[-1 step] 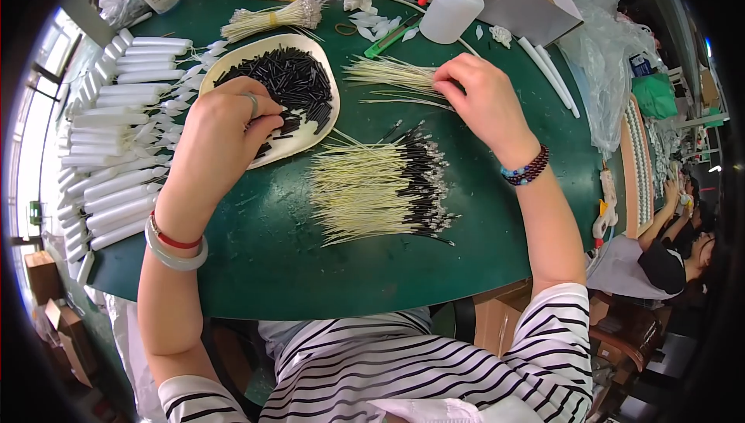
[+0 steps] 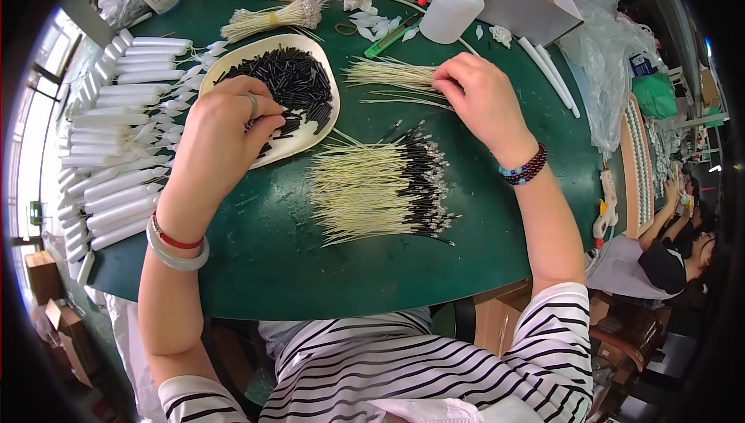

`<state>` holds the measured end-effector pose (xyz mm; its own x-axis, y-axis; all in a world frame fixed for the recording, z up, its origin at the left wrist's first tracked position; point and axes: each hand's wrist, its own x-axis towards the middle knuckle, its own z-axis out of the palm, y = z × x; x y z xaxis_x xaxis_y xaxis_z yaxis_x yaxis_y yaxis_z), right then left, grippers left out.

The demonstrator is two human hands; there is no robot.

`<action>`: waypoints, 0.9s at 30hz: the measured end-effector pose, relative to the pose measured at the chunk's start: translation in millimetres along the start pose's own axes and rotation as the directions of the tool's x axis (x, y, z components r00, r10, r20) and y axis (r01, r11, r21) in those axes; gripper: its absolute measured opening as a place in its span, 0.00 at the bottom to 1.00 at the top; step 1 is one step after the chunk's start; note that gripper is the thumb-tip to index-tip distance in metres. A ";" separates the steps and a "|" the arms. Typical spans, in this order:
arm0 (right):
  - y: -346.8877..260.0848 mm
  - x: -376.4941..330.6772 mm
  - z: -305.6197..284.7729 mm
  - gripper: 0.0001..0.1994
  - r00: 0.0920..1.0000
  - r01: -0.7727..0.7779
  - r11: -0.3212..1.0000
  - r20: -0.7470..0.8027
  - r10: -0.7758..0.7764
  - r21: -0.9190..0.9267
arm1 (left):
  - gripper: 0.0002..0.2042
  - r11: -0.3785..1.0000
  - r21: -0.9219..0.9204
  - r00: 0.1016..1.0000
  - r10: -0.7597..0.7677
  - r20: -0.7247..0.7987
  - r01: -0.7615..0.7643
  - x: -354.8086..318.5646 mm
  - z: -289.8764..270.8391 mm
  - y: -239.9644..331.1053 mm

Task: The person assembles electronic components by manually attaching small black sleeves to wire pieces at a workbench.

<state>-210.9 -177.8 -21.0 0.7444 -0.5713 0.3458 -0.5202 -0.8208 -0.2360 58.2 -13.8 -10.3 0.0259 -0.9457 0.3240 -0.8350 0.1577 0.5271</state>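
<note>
The left hand (image 2: pixel 225 124) narrows over the shallow cream tray (image 2: pixel 308 133) of short black tubes (image 2: pixel 291 74), the right hand (image 2: pixel 485 97) at thin pale-yellow wires (image 2: pixel 392 74); either's grip I cannot tell. Best pick singly, pinching lightly.

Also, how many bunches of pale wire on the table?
3: a banded bunch beyond the dish, a loose bunch at the right hand, and a black-sleeved pile nearer the person. Others may be hidden.
</note>
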 end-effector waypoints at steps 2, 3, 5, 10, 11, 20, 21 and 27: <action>-1.1 1.1 0.6 0.04 0.997 0.017 0.998 -0.076 -0.021 -0.055 | 0.05 0.962 0.181 0.969 0.226 -0.097 -0.206 1.6 0.1 0.5; -2.6 1.3 -1.3 0.04 0.997 0.018 0.998 -0.075 -0.022 -0.053 | 0.05 0.962 0.182 0.970 0.224 -0.097 -0.204 1.3 -0.3 0.7; -5.5 0.4 -7.3 0.04 0.975 0.077 0.993 -0.203 -0.094 -0.088 | 0.05 0.975 0.112 0.971 0.203 -0.125 -0.189 0.5 0.4 1.5; -11.9 0.4 -10.1 0.02 0.967 0.014 0.997 -0.254 -0.034 -0.080 | 0.06 0.998 0.014 0.991 -0.057 -0.118 0.059 1.0 0.0 15.0; -11.1 0.1 -13.1 0.02 0.973 0.043 0.998 -0.224 -0.053 -0.052 | 0.07 0.995 -0.012 0.988 -0.097 -0.117 0.096 0.3 -0.8 16.1; -14.3 -3.4 -16.3 0.06 0.988 -0.034 0.979 -0.141 0.063 0.200 | 0.08 0.999 0.031 0.986 0.016 -0.164 -0.011 -1.5 -0.6 7.6; -14.9 -3.8 -17.6 0.06 0.988 -0.052 0.977 -0.134 0.081 0.209 | 0.08 0.999 0.032 0.986 0.017 -0.165 -0.012 -1.5 -1.5 10.2; -16.4 -2.4 -24.0 0.06 0.991 -0.052 0.958 -0.105 0.084 0.280 | 0.06 0.997 0.050 0.965 0.072 -0.253 -0.062 -0.9 3.5 23.0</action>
<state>-214.2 -162.8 3.8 0.6500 -0.6348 0.4178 -0.4198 -0.7582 -0.4989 37.0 -10.3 -1.3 0.1037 -0.8288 0.5498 -0.8613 0.2016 0.4664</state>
